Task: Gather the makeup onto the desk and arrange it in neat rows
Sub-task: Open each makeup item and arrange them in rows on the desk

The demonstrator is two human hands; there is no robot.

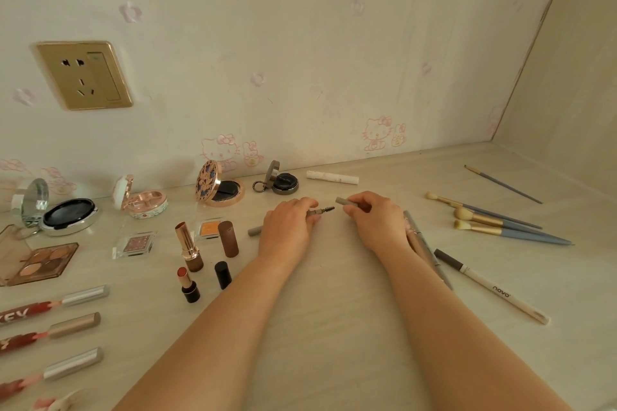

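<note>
My left hand [287, 227] grips a grey brow pencil [255, 230] whose bare spoolie brush [325, 210] points right. My right hand [375, 218] pinches the pencil's grey cap [344, 201], a short gap away from the brush tip. Both hands rest low over the middle of the pale desk [334, 310]. Open compacts [218, 188] stand along the wall. Uncapped lipsticks [188, 245] stand left of centre. Lip glosses [50, 327] lie in a row at the near left.
Blue-handled brushes [494, 222] lie fanned at the right, with a white novo pencil [490, 285] and more pencils [427, 247] under my right forearm. An eyeshadow palette [36, 264] sits at the left, a white tube [332, 177] by the wall. A side panel closes the right.
</note>
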